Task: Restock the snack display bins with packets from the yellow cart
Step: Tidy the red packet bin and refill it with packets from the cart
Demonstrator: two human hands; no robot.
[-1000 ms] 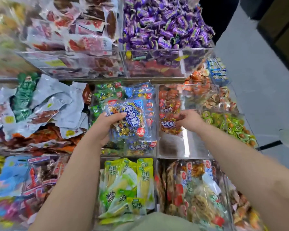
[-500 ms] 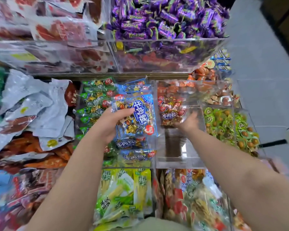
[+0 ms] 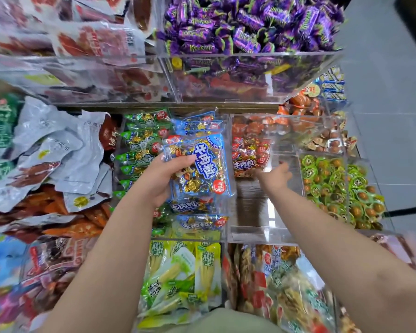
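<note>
Two hands up: left hand [image 3: 162, 180] grips a blue packet [image 3: 202, 169], right hand [image 3: 275, 176] is at the red packet [image 3: 250, 152], can't tell its grip.

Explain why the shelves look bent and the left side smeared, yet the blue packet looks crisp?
Head view: the wide lens bows the shelf; its left and bottom edges are motion-blurred; the blue packet in the left hand sits sharp at centre; the right hand is slightly soft; light glares off the clear bin.
</note>
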